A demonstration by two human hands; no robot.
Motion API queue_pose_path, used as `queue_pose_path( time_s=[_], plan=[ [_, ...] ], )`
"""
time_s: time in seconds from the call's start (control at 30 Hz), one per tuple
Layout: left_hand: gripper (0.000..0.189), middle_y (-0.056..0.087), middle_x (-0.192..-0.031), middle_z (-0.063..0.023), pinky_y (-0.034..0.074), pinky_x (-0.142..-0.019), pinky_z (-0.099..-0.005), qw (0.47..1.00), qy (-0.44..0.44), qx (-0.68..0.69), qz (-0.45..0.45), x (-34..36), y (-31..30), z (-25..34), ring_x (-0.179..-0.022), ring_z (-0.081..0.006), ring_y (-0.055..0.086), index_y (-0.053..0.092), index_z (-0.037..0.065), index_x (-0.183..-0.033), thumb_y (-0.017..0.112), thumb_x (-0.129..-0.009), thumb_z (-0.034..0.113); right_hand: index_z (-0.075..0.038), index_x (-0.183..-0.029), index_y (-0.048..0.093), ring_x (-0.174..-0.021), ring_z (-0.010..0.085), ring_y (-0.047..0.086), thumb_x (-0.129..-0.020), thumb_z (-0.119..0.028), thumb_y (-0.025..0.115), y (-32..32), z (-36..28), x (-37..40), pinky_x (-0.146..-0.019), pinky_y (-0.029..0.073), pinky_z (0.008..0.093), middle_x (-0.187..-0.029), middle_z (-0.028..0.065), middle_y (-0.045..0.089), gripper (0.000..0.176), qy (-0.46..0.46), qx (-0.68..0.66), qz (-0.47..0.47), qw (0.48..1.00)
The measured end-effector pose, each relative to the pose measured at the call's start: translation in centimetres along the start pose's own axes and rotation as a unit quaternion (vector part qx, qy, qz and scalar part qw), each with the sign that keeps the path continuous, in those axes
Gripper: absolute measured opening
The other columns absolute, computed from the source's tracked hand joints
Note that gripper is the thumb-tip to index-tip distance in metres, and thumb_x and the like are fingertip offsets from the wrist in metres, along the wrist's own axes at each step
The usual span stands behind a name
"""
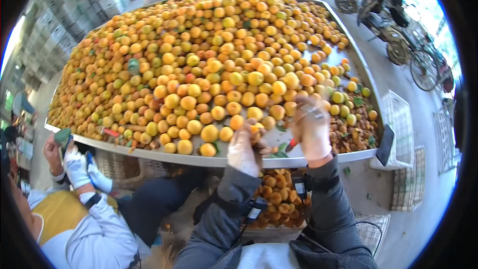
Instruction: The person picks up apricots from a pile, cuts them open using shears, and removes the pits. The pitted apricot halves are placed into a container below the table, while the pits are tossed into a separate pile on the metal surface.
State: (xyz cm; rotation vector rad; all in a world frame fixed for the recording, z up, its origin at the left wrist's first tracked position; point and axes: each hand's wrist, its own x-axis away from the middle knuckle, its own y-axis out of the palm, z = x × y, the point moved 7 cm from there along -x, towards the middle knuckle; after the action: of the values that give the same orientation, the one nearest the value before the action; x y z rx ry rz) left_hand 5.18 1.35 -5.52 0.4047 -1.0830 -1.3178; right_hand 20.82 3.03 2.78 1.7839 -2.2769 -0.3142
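Note:
Orange and yellow fruit (214,65) is heaped over a large metal-rimmed table (149,155). At its near edge my left hand (246,147), partly in a white glove, has its fingers closed round an orange fruit (256,128). Just to the right my right hand (311,122), also partly gloved and blurred by motion, is closed on a small tool with a red part (291,144) jutting out to the left. Green leaves (280,153) lie on the bare metal between the hands. Below the table edge is a container of halved fruit (279,197).
At the left a co-worker's gloved hands (77,167) are near the table edge. Brown discarded pieces (351,137) and greener fruit lie in the right corner. White crates (398,129) stand beyond it. Stacked crates (59,20) and parked motorbikes (383,25) are farther back.

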Motion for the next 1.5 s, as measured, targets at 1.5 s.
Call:
queue_pose_path(
  time_s=[1.5],
  plan=[
    [0.049,0.06,-0.117,-0.0133,0.05,-0.092,-0.0341,0.975,0.036,-0.132,-0.175,3.2,2.5,2.8,-0.103,-0.0212,0.061,0.046,-0.005,-0.133,0.063,-0.091,0.015,-0.005,-0.113,0.065,-0.083,0.0141,0.065,-0.077,-0.003,0.072,2.6,-2.4,4.3,-0.075,0.052,0.0292,-0.089,0.0114,0.069,0.037,-0.028,0.321,-0.148,0.935]
  ],
)
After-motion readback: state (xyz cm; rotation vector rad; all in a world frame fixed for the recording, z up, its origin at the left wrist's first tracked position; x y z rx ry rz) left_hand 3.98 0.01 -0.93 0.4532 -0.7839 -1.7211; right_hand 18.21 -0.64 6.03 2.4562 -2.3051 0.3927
